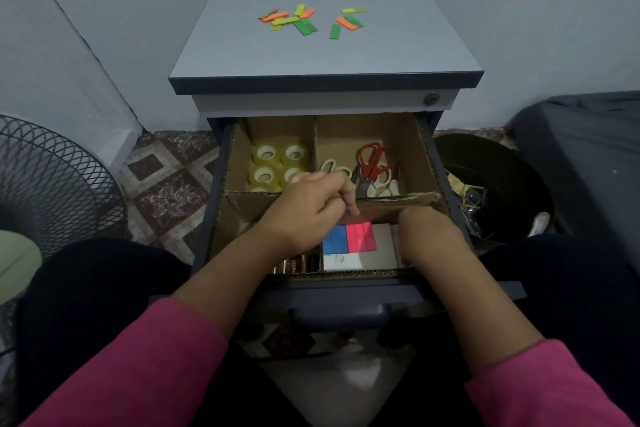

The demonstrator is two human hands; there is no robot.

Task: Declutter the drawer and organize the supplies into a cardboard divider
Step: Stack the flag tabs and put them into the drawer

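Head view: cardboard divider [427, 152] with tape rolls [278, 166], scissors [372, 163] (hands' grip unclear).

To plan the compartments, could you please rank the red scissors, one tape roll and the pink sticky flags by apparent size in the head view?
1. Red scissors
2. Pink sticky flags, though they lie nearer the camera, so this is unsure
3. One tape roll

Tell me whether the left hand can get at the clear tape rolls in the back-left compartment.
Probably yes: the left hand sits right beside the clear tape rolls, whose cardboard divider compartment is open on top, nothing covering them.
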